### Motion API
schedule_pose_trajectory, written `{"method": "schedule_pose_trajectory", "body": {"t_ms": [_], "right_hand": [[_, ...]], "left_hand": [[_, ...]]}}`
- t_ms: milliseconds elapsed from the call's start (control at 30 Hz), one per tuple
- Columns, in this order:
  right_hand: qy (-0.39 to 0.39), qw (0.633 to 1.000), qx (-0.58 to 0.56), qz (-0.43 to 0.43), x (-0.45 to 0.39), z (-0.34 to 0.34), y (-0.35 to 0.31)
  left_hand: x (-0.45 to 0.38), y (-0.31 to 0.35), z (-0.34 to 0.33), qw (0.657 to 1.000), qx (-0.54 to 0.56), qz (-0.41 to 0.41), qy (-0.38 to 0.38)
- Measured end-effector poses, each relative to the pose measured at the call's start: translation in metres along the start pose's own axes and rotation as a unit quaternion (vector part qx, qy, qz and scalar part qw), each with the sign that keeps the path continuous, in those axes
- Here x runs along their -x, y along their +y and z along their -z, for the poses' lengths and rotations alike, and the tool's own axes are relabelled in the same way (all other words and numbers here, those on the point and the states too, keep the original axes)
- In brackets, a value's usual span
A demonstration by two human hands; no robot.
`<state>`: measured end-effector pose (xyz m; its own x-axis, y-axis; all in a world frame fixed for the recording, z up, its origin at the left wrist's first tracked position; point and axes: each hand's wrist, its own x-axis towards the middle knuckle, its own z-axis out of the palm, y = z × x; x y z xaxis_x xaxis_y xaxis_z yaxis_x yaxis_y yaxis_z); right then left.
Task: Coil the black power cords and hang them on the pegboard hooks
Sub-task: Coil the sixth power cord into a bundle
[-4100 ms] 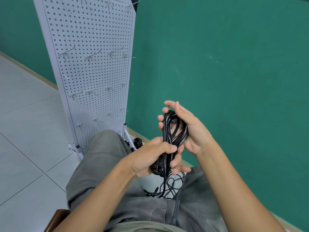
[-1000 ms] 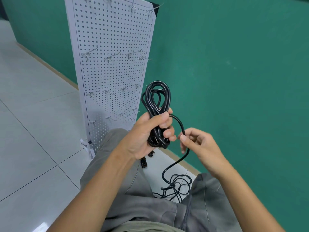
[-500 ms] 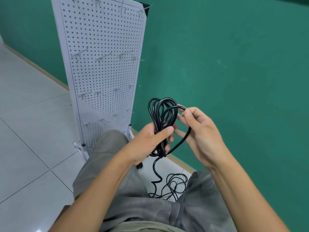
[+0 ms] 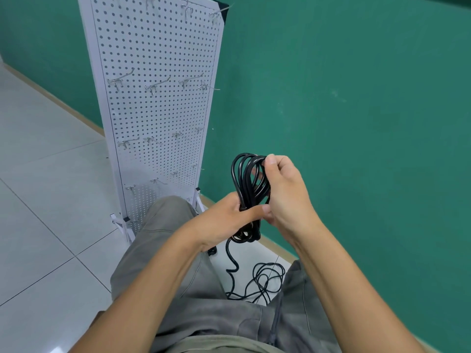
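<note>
the glossy black coiled power cord [image 4: 248, 179] i hold is one solid colour, as is the loose black cord tangle [image 4: 265, 278] on the pale grey-white square floor tiles [image 4: 46, 179], which show thin dark grout lines. the white metal pegboard [image 4: 158, 59] carries a regular grid of small dark holes and silver wire hooks [image 4: 155, 85]. the flat teal-green wall [image 4: 356, 110] is plain. my trousers [image 4: 165, 240] are plain grey.

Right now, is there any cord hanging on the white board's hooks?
No, the hooks on the white board are all bare, and the black cord is in the left hand and right hand.
</note>
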<state>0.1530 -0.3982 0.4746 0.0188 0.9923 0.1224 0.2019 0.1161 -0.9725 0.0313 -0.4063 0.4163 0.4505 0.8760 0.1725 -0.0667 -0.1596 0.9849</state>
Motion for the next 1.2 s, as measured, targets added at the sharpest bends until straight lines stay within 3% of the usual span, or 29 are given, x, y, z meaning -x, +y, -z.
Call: {"method": "schedule_pose_trajectory", "body": {"t_ms": [167, 267, 367, 467, 600, 733, 833, 967, 1067, 1133, 1200], "right_hand": [[-0.017, 0.998, 0.05, 0.039, -0.002, 0.014, 0.003], [-0.066, 0.997, -0.031, -0.008, -0.006, 0.027, 0.002], [-0.111, 0.982, -0.141, -0.052, -0.006, 0.034, 0.002], [-0.136, 0.978, -0.153, -0.043, -0.006, 0.036, 0.003], [-0.139, 0.99, -0.03, -0.016, -0.01, 0.044, -0.004], [-0.161, 0.984, 0.08, 0.006, -0.012, 0.052, -0.016], [-0.203, 0.976, 0.073, -0.014, -0.013, 0.053, -0.019], [-0.245, 0.967, -0.02, -0.071, -0.014, 0.056, -0.021], [-0.226, 0.97, -0.052, -0.075, -0.015, 0.059, -0.023], [-0.198, 0.977, -0.043, -0.071, -0.018, 0.06, -0.023], [-0.171, 0.983, -0.023, -0.067, -0.019, 0.058, -0.024]], "left_hand": [[0.0, -0.005, -0.009, 0.999, 0.032, 0.014, -0.013], [0.002, -0.006, -0.015, 0.991, 0.127, 0.016, -0.034], [0.002, -0.006, -0.016, 0.987, 0.15, 0.022, -0.044], [0.001, -0.006, -0.016, 0.986, 0.161, 0.032, -0.028], [-0.001, -0.005, -0.013, 0.991, 0.12, 0.058, 0.016], [0.001, 0.002, -0.013, 0.998, 0.043, 0.051, 0.01], [0.001, 0.003, -0.014, 0.998, -0.023, 0.053, 0.001], [0.003, 0.015, -0.021, 0.997, -0.051, 0.053, -0.018], [0.002, 0.019, -0.025, 0.993, -0.057, 0.038, 0.098], [0.0, 0.015, -0.034, 0.962, -0.176, 0.031, 0.205], [0.001, 0.017, -0.043, 0.924, -0.286, 0.042, 0.251]]}}
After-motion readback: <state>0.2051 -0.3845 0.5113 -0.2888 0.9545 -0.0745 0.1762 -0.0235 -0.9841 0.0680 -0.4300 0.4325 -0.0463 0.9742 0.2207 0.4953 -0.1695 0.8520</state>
